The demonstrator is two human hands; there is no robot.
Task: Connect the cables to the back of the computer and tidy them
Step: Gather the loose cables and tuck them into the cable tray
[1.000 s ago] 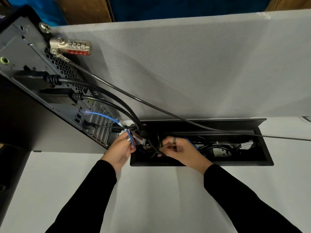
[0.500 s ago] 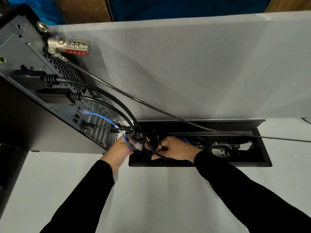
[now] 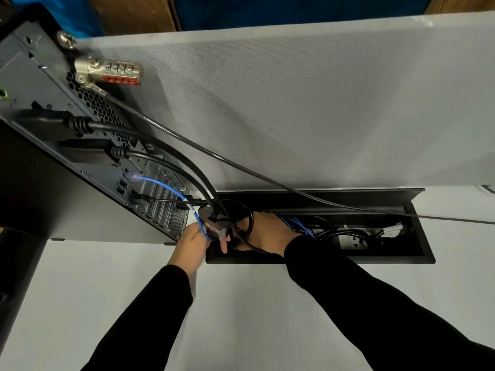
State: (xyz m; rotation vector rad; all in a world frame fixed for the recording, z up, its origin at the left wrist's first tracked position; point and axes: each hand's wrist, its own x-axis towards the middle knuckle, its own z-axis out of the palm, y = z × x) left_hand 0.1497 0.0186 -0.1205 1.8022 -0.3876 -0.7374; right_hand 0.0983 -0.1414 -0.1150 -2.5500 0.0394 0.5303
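The left hand [image 3: 191, 243] pinched the blue cable [image 3: 167, 186] just above its fingers, likely gathering slack. The right hand [image 3: 267, 231] reached into the bench's cable tray [image 3: 321, 259]; its grip was hidden.

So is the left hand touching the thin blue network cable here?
Touching. The head view shows the left hand pinching the thin blue network cable beside the black desk cable tray.
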